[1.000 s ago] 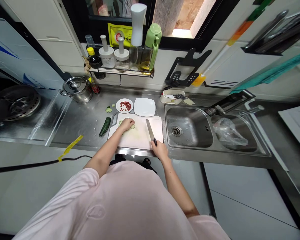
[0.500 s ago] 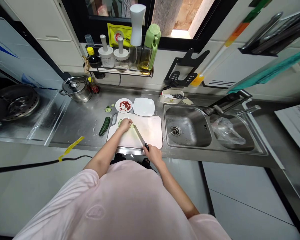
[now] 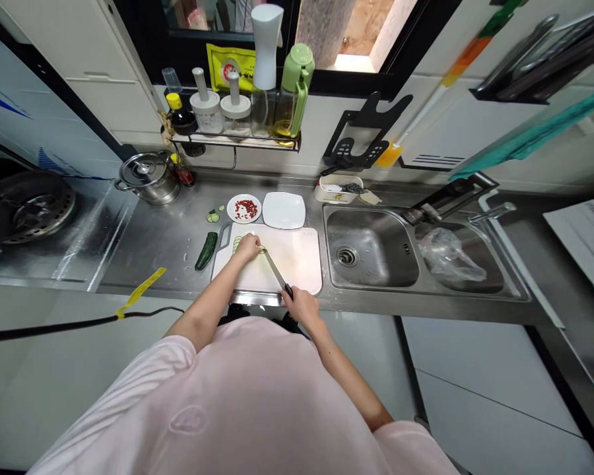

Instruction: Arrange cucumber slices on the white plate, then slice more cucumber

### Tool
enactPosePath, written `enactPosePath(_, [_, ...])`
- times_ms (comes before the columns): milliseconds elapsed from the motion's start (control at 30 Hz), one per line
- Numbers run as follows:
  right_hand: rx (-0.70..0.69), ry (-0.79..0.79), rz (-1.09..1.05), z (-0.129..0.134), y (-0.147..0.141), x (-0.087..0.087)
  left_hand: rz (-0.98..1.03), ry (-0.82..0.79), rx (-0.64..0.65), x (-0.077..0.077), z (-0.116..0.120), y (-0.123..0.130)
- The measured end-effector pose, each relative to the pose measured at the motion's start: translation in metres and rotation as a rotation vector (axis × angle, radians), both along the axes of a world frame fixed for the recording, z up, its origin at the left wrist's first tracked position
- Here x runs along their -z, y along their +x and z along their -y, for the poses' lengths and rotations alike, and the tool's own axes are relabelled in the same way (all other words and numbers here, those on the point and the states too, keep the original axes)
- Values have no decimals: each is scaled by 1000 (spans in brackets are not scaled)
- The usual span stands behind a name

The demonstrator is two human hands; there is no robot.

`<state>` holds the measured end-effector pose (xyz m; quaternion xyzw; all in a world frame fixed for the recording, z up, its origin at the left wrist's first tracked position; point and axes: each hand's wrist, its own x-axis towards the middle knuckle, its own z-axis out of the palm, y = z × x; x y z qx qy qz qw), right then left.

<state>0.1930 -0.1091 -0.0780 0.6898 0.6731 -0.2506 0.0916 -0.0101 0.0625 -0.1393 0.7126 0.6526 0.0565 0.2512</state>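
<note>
My right hand [image 3: 301, 307] is wrapped round the black handle of a kitchen knife [image 3: 276, 269], its blade slanting up and left over the white cutting board [image 3: 301, 257]. At the blade's tip, my left hand [image 3: 249, 248] has its fingers pressed together by some pale green cucumber slices [image 3: 262, 249]. The fingers hide exactly what they pinch. More slices lie on the board just left of that hand. A dark green cucumber piece [image 3: 206, 251] rests on the counter left of the board.
Behind the board stand a plate of chopped red pieces [image 3: 244, 208] and a white square plate [image 3: 284, 211]. Cucumber ends [image 3: 212, 216] lie nearby. A steel pot [image 3: 151, 178] is at left, the double sink [image 3: 371, 251] at right. A rack [image 3: 237, 142] holds bottles and jars.
The view has shifted very slightly. Both hands and the knife stay in nearly the same place, with the slices at the blade tip looking slightly different.
</note>
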Motion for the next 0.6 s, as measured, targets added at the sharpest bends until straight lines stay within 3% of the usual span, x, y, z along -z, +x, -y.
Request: enactPosePath(600, [-36,-32,11,0,3,-7,13,-25,-19,-2,-4,-1])
